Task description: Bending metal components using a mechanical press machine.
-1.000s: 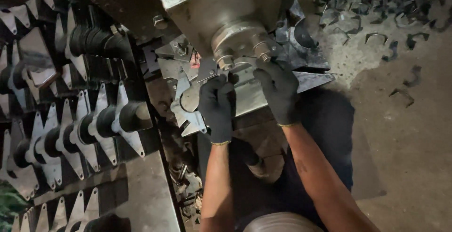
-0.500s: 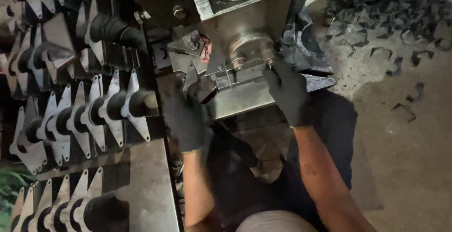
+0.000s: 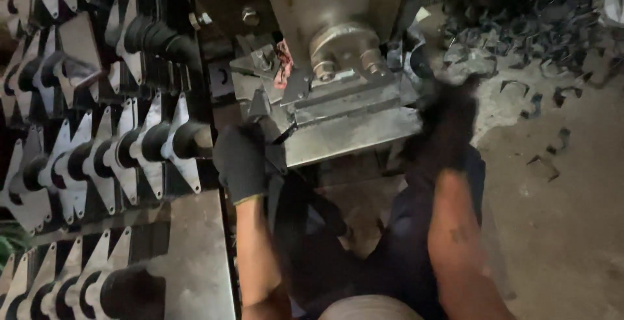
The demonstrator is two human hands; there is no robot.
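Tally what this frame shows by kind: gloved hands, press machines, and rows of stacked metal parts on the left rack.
Gloved hands: 2 (left hand, right hand, blurred)
Press machine: 1
Rows of stacked metal parts: 4 at least partly visible
Total: 7

The gloved left hand [image 3: 242, 162] is held fisted at centre-left, while the gloved right hand [image 3: 445, 125] is raised, blurred, right of centre.

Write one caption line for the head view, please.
Gloved left hand grips a metal part at the press die; the blurred right hand is beside it.
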